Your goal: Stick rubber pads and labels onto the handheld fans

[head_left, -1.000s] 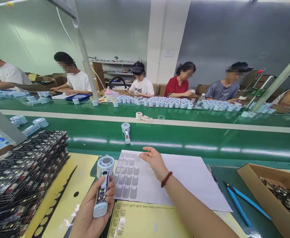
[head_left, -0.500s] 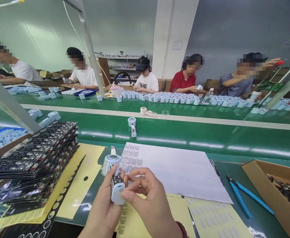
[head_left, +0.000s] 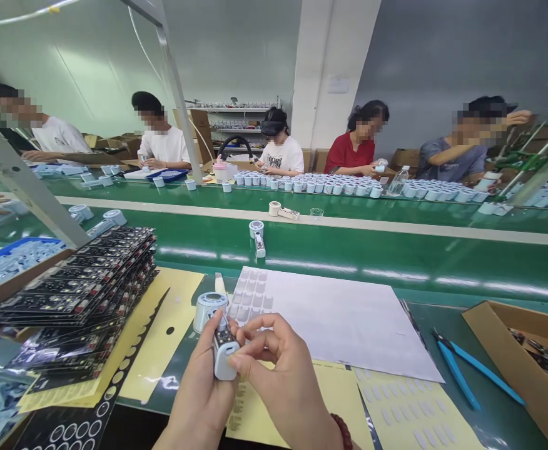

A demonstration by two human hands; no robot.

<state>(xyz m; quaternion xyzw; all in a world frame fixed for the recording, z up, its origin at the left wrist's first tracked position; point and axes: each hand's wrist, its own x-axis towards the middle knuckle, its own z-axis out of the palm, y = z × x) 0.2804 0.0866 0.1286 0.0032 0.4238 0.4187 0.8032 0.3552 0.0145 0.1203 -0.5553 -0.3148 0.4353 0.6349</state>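
From the head view, holds a pale-blue plastic device (head_left: 226, 365) with a round drum-like head and straight handle in the left hand (head_left: 201, 387), fingers wrapped around it, handle end toward the camera and a black circuit board (head_left: 222, 335) showing along the handle. Meets that handle end with the right hand (head_left: 278, 369), thumb and bent fingers drawn together at its edge, right beside the left; cannot tell whether anything thin lies between the fingertips. To work well here, judging by the pose, brace the handle against the left palm, press with the thumb pad squarely rather than at a slant, and spare the exposed board any pressure. Next, mind the edges: to the left of the hands, an uneven stack of black circuit-board panels (head_left: 81, 275); under the right hand, a printed yellow sheet (head_left: 344, 400), likely to slide if dragged. Farther right, well apart, blue-handled cutters (head_left: 487, 373) and a brown cardboard box (head_left: 503, 362). For room, lift forward and right over the large white paper sheet (head_left: 330, 325), passing above the grey tab-shaped stickers (head_left: 256, 301) just ahead of the fingers.
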